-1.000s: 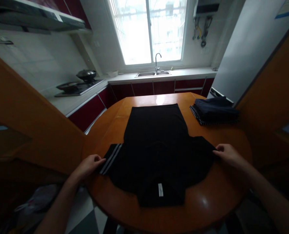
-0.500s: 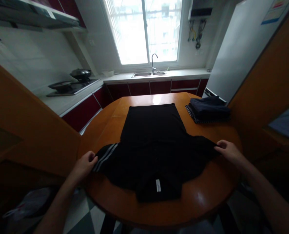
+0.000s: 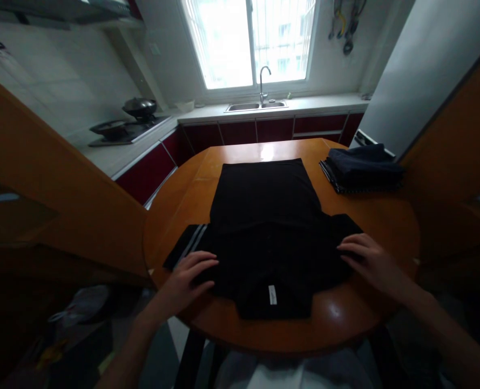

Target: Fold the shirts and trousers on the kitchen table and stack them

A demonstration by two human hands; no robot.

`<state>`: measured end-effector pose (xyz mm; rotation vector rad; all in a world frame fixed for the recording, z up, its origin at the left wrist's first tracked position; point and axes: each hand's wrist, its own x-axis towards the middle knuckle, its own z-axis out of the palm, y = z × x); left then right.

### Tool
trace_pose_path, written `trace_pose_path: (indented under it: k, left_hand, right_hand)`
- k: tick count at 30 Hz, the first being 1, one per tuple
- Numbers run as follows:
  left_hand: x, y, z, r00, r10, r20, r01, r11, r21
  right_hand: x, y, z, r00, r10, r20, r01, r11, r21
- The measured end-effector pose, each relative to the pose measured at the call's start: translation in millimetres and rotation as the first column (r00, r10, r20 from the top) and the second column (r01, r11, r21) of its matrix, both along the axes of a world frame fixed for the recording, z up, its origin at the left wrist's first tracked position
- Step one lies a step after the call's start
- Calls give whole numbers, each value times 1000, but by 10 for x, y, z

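A black short-sleeved shirt (image 3: 264, 216) lies spread flat on the wooden table (image 3: 178, 194), its collar and white label toward me and its hem toward the window. Two pale stripes cross the sleeve on the left. My left hand (image 3: 187, 281) is over that sleeve near the shoulder, fingers apart, gripping nothing. Over the other sleeve is my right hand (image 3: 365, 259), its fingers loosely stretched and somewhat apart. Whether either hand presses on the cloth is hard to tell.
A folded stack of dark clothes (image 3: 361, 167) sits at the table's far right, near the fridge (image 3: 401, 92). Beyond the table are a counter with a sink (image 3: 256, 106) and a stove (image 3: 130, 131) with pans. Wooden panels (image 3: 61, 173) flank the table.
Both hands have let go of the sleeve ends and opened. The left moved right, onto the sleeve; the right moved slightly inward. The sleeves now lie flatter, and the view has shifted.
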<state>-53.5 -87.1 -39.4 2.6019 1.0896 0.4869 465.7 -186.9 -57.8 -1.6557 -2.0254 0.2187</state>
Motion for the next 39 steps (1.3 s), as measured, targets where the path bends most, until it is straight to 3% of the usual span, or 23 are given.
trace_pose_path:
  k: [2,4,7,12,15,19,21,23,24,26,30,34,39]
  left_hand:
    - [195,-173,-8,982,-186,-25,184,980,-77]
    - [346,-295,-69,959,-283,-28,279,956,-92]
    - [466,-386,-212,945,-325,33,325,946,-11]
    - [487,-430,-338,938,-333,96,329,942,59]
    - [458,-451,-249,928,-353,120,360,932,-44]
    - [453,-374,34,917,-373,138,398,851,-342]
    - [556,-211,157,943,-302,138,332,859,-390]
    - [760,58,196,976,-179,125,211,922,-323]
    - [886,223,175,986,-120,115,147,954,-263]
    - [1128,576,59,997,-43,60,52,988,-148]
    - [1264,1122,-287,959,199,-203,-200,980,13]
    - [987,1283,-515,918,296,-265,-275,955,111]
    - [826,1261,-605,905,352,-239,-317,933,172]
  right_hand:
    - [-295,-87,36,973,229,-34,-231,970,-73]
    - [-550,-166,26,939,345,-21,-345,931,-117]
    - [-781,-230,-53,910,412,43,-405,907,-113]
    - [-866,-239,-157,900,410,151,-401,912,-90]
    - [-835,-269,-79,898,430,93,-409,895,-179]
    - [-762,-194,142,885,454,-106,-464,838,-288]
    - [-782,0,217,928,338,-154,-366,906,-215]
    - [-867,314,218,977,152,-148,-163,984,-68]
    - [-922,501,187,988,92,-126,-95,995,-20]
    - [-1015,883,71,999,37,-7,-37,999,11]
    - [-896,1393,-228,968,-106,226,140,980,-140]
    - [-497,1431,-429,930,-223,291,279,945,-168]
    - [-298,1319,-492,942,-266,206,289,953,-94]
